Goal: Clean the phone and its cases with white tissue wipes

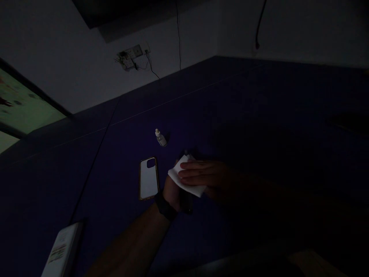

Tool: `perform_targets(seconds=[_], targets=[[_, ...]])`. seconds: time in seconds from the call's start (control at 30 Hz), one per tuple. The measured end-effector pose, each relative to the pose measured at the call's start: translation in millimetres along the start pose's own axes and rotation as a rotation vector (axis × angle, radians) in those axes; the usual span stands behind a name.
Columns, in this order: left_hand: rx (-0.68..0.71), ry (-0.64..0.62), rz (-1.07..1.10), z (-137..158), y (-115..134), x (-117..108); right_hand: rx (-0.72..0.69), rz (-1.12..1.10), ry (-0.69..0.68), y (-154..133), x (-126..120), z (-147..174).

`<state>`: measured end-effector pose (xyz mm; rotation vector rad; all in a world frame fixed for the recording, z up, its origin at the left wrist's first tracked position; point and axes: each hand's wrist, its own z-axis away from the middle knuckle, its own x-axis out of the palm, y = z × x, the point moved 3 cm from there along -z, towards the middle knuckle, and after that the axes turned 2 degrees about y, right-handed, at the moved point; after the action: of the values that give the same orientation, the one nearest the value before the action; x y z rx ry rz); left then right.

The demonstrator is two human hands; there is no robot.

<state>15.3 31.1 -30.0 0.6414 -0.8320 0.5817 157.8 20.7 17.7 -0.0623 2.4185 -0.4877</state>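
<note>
My left hand [172, 192], with a dark watch on its wrist, is wrapped round the side of a dark phone [186, 203]. Most of the phone lies hidden beneath a folded white cloth [177, 177]. My right hand [203, 174] presses that cloth onto the phone's face, its fingers lying together across the top. Just left of my hands, a phone case [148, 179] with a pale inside and a brownish rim lies flat. Beyond them a small clear bottle [162, 140] with a white cap stands on the dark blue table [123, 154].
A white box [62, 250] with print on it lies at the lower left. Sockets with plugs and cables [129, 57] are on the wall behind the table. A dark screen [115, 11] hangs above. The lower right is too dark to make out.
</note>
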Motion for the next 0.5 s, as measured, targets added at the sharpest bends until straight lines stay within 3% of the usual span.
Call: perform_targets(seconds=[0.23,0.4,0.5], targets=[[0.123,0.046,-0.086,3.3,1.1,8.2,0.217,0.166,0.117,8.2,-2.1,-2.4],[0.031,0.082,0.006,2.0,-0.2,1.3,0.038,0.043,0.007,-4.2,4.5,-3.9],[0.057,0.043,0.046,4.5,1.9,8.1,0.051,0.041,0.097,0.3,-4.5,1.4]])
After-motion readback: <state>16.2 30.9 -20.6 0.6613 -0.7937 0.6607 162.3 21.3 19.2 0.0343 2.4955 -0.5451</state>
